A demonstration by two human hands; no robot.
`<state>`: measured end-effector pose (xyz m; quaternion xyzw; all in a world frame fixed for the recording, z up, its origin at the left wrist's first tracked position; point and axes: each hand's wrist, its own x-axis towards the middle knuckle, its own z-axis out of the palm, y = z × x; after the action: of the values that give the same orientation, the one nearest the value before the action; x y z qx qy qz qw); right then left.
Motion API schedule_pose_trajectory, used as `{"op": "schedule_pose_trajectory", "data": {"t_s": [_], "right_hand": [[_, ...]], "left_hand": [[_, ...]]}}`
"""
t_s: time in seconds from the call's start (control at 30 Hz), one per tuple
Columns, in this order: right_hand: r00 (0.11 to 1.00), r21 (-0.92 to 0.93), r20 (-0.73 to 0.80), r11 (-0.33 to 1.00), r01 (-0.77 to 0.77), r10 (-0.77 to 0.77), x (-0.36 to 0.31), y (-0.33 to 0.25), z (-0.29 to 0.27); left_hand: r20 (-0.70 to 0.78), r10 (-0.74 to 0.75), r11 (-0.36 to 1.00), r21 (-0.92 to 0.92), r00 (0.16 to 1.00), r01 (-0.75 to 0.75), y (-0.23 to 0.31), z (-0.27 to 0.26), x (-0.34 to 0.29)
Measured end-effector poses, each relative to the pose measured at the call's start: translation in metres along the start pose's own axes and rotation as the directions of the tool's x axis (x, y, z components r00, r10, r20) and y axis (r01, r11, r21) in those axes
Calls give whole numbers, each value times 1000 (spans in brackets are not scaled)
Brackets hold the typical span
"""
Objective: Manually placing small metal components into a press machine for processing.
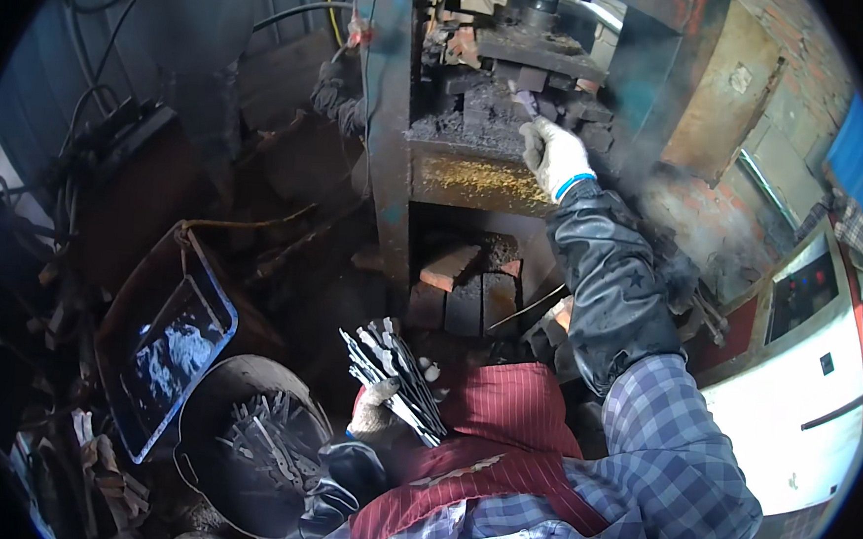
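My left hand point(377, 411), in a pale knit glove, is closed around a bundle of thin dark metal strips point(397, 374), held at my lap beside the red striped apron point(502, 402). Stretched forward in a white glove with a blue cuff edge, my right hand point(555, 157) is at the mouth of a press point(539, 51). Its fingers are closed on a short metal piece point(527, 101) that shows pale violet and points in under the upper die. Scale and dark blocks cover the press bed point(465, 118). The fingertips of my left hand are partly hidden.
A round bucket point(194, 443) with more metal strips stands at the lower left, beside a blue-edged metal pan point(225, 331). Bricks point(449, 268) lie under the press. A white control cabinet point(790, 390) stands at the right. Smoke drifts right of the press.
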<state>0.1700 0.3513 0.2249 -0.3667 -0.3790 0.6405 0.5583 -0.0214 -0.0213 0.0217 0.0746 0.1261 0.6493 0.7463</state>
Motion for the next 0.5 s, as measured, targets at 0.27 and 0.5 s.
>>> {"op": "schedule_pose_trajectory", "data": {"t_s": [0.27,0.5], "right_hand": [[960,-274,256,961,-43,116,-59,27,-15],[647,-730,471,677,-97,600,-244,85,-38]], "left_hand": [[45,101,992,-81,994,-97,-3,-4,1],[119,133,985,-124,984,-118,0,-8,5]]}}
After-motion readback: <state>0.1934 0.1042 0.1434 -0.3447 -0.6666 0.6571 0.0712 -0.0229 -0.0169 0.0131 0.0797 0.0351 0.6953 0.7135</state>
